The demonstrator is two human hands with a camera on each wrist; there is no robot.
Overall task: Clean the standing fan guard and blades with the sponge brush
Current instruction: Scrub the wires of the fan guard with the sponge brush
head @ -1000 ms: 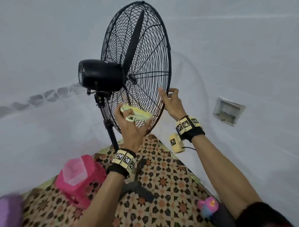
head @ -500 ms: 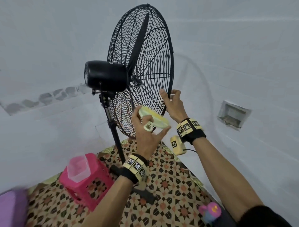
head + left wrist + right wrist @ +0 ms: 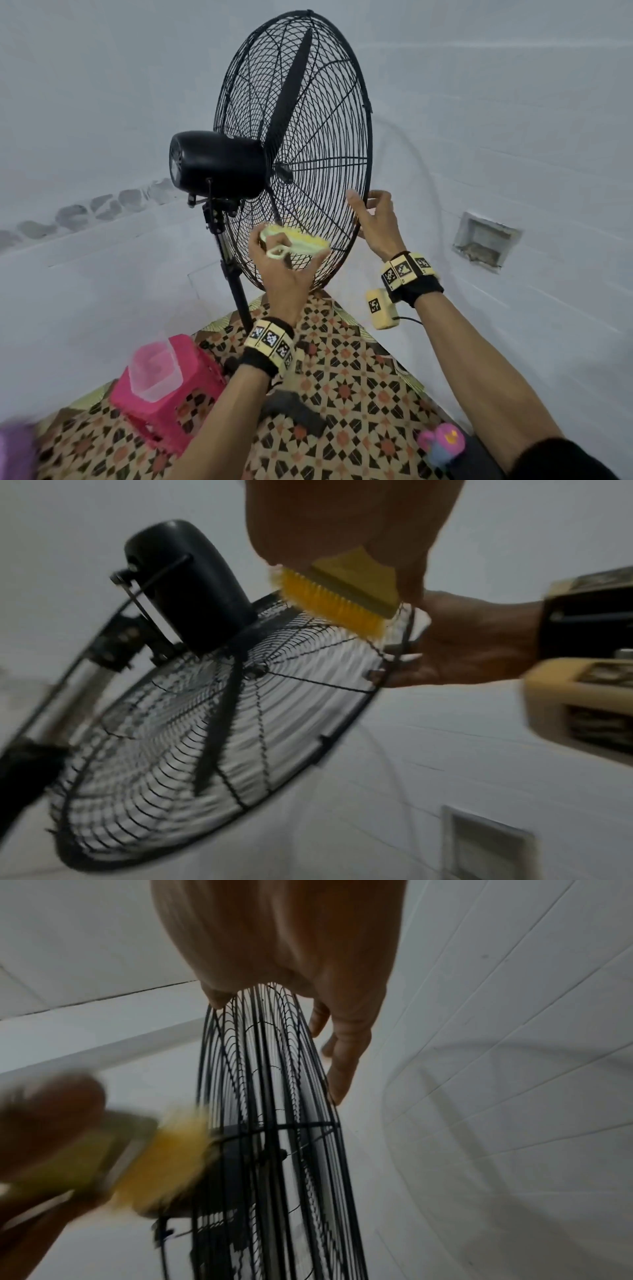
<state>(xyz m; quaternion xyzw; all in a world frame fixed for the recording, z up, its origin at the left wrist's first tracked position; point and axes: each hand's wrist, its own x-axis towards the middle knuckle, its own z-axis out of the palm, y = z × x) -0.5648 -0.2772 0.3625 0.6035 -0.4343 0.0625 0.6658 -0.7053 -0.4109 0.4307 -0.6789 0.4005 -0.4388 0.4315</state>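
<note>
A black standing fan with a round wire guard (image 3: 308, 113) and a dark blade (image 3: 291, 89) stands against the white wall, its motor housing (image 3: 219, 164) facing me. My left hand (image 3: 284, 270) grips a pale green brush with yellow bristles (image 3: 301, 243), the bristles lying against the lower rear of the guard (image 3: 219, 723). The same brush (image 3: 335, 601) shows sharp in the left wrist view and blurred in the right wrist view (image 3: 137, 1156). My right hand (image 3: 373, 212) holds the guard's right rim, thumb on the near side, fingers (image 3: 346, 1064) behind.
The fan's pole (image 3: 236, 284) rises from a patterned floor mat (image 3: 342, 394). A pink stool (image 3: 174, 387) carrying a clear plastic tub (image 3: 154, 370) stands at the lower left. A pink and blue object (image 3: 442, 445) lies at the lower right. A recessed wall box (image 3: 483, 240) is at the right.
My left hand has carried the brush right and slightly upward along the lower guard. The right hand keeps its hold on the rim. My view has shifted, so the fan sits further right.
</note>
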